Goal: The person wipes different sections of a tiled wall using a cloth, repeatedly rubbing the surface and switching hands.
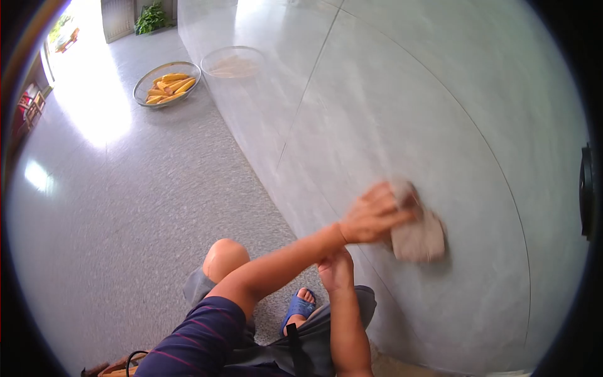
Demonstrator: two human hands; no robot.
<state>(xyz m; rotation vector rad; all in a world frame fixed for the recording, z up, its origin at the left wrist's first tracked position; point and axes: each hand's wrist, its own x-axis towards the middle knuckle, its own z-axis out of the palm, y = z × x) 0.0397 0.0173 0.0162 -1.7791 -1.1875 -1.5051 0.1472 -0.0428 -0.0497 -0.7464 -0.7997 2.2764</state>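
Speckled grey floor [157, 195], glossy toward the far end. Round mesh basket [136, 95] on it, upper left from where I stand; yellow corn cobs [169, 87] inside, lying across one another. Beyond, farther back: leafy green bunch [150, 19], low down, just beside a grey upright panel [118, 19]. Bright opening [75, 25] at far left, white glare [100, 103] spilling inward. Reddish-brown furniture [31, 107] at the left edge, detail unclear. Far right: dark elongated object [586, 191], partly cut off, kind unclear.

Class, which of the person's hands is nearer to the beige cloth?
Left. The left hand has its fingers on the cloth; the right hand is below the left wrist, off the cloth.
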